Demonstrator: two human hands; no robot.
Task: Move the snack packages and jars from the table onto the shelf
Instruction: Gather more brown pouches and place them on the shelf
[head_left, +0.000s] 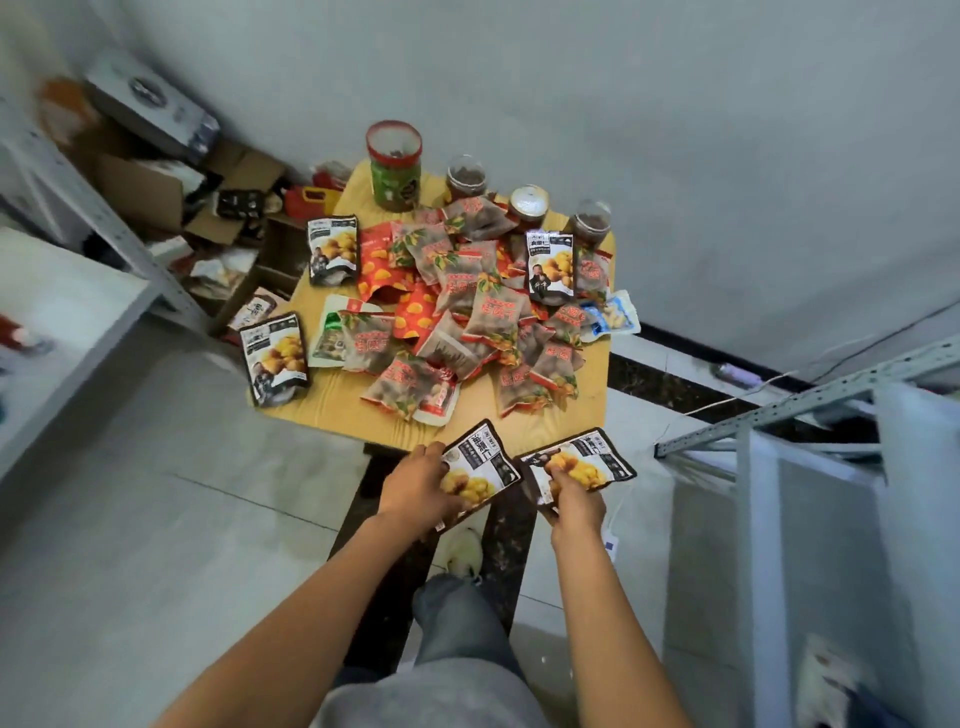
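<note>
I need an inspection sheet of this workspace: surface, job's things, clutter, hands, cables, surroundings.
Surface: wooden table, mostly covered.
Job's things: heap of snack packets; dark pouches; four jars at the far edge.
Clutter: cardboard boxes on the floor at left.
Hands: left hand grips a dark pouch; right hand grips another pouch.
Cables: white cable across the floor at right.
Surroundings: metal shelf at right, grey wall behind.

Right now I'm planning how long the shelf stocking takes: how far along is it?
Early. Nothing visibly sits on the right shelf yet. In hand: the left hand grips one dark chestnut pouch, the right hand another, both off the table. Left: three more dark pouches, the heap of red packets and four jars.
</note>
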